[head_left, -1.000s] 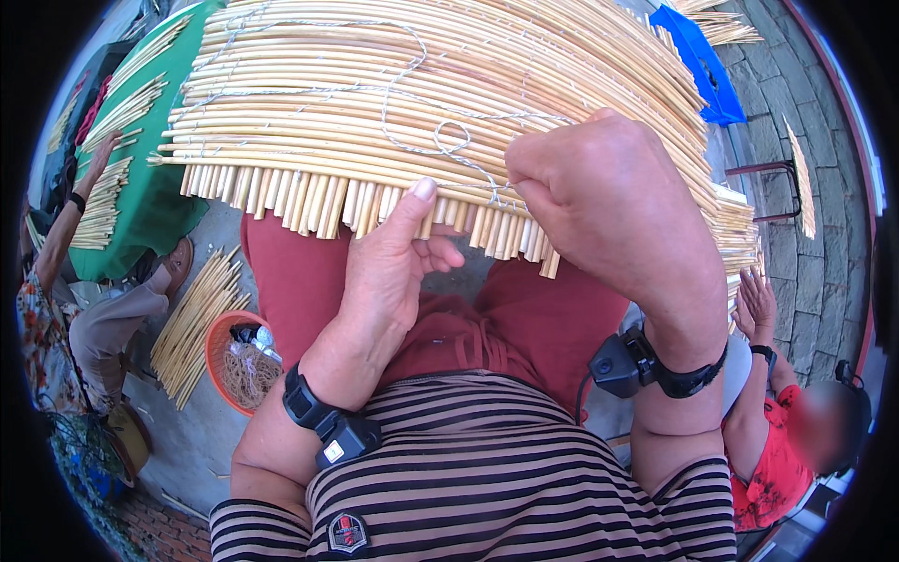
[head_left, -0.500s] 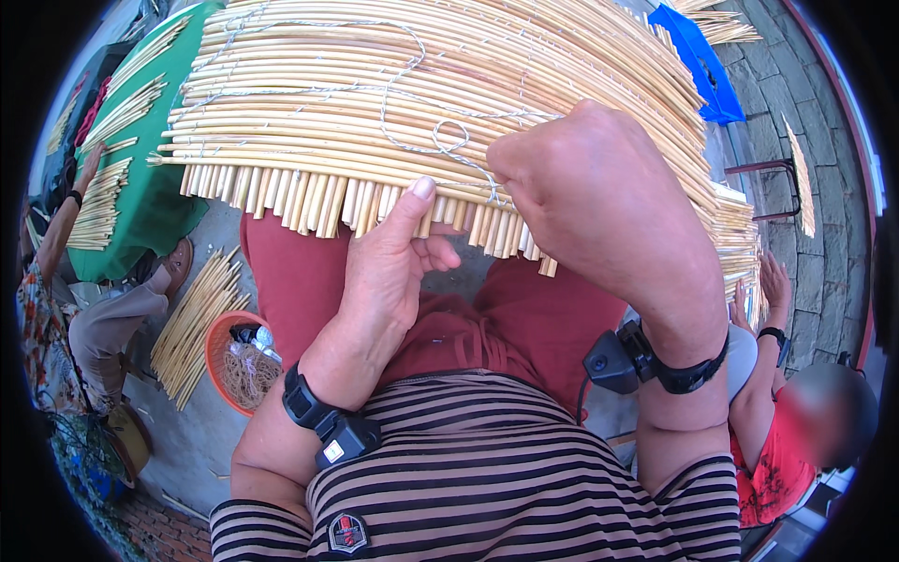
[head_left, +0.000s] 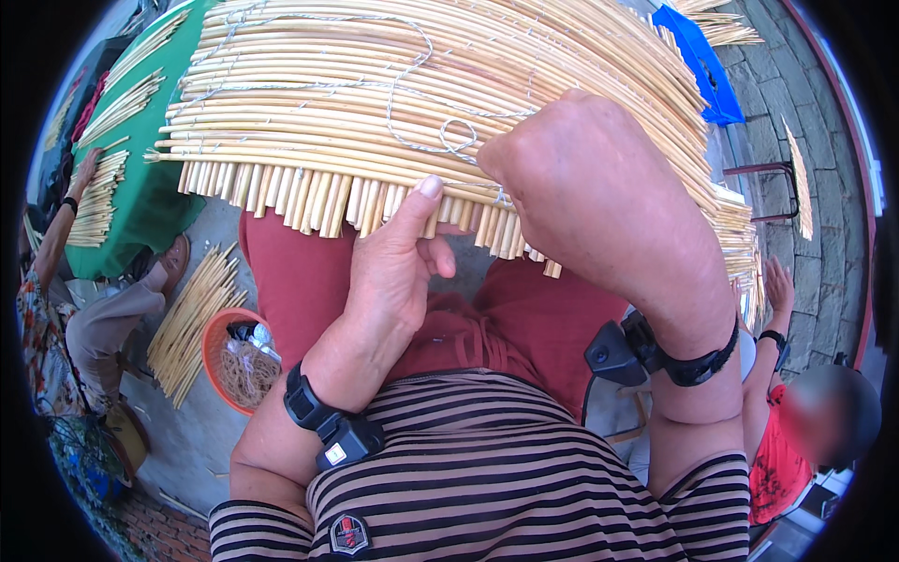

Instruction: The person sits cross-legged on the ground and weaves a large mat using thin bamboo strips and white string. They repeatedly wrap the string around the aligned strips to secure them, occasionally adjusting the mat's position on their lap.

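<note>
A wide mat of long straw-coloured stalks (head_left: 309, 112) spreads in front of me over my knees. Short stalk ends (head_left: 309, 201) stick out crosswise under its near edge. Pinched onto that edge is my left hand (head_left: 389, 258), thumb on top and fingers curled below. My right hand (head_left: 599, 178) is a closed fist just above the edge, to the right of my left thumb. A thin white-and-grey cord (head_left: 398, 84) trails over the mat, makes a small loop, and runs to the right fist. Its end inside the fist is hidden.
Left, a person's hand (head_left: 86, 167) reaches to stalk bundles on a green cloth (head_left: 150, 178). Stalks (head_left: 192, 323) lie on the floor beside an orange basket (head_left: 213, 351) of tangled cord. A blue bin (head_left: 698, 66) stands far right; another person in red (head_left: 782, 459) sits at the right.
My right fist has shifted slightly left and up, and now covers the cord stretch that showed below the loop. My left hand keeps its hold on the mat's edge.
</note>
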A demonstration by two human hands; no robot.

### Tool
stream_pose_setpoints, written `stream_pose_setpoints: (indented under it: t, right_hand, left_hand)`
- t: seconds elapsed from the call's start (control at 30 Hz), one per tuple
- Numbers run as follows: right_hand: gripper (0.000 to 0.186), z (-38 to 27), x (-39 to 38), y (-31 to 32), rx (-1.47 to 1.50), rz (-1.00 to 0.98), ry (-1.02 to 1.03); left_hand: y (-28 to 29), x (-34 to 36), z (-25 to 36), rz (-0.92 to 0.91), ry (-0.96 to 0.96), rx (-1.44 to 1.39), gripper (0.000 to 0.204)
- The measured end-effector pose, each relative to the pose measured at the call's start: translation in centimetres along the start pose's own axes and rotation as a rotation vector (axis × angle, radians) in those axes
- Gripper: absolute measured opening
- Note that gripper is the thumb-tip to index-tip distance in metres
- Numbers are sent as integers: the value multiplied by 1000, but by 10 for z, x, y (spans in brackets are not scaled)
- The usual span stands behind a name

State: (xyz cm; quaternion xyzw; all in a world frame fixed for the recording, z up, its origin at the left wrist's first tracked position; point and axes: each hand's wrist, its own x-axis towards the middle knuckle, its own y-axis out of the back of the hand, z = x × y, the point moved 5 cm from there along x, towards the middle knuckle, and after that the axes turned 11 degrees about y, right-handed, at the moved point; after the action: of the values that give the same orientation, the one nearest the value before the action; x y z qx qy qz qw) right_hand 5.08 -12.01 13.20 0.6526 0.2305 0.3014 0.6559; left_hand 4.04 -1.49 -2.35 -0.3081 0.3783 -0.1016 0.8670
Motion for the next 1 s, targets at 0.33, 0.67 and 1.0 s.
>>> stream_pose_setpoints:
  t: [0.33,0.67,1.0]
  right_hand:
    - [3,-9,7,-8,-35,-98,-10]
    - [5,-13,7,-14,-69,-38,22]
    - [11,-13,5,-29,-82,-123,-50]
  left_hand:
    - [-1,0,-1,19,16,-15,24]
    - [6,6,-10,-22,80,-125,32]
    - [1,5,-7,-67,20,-86,33]
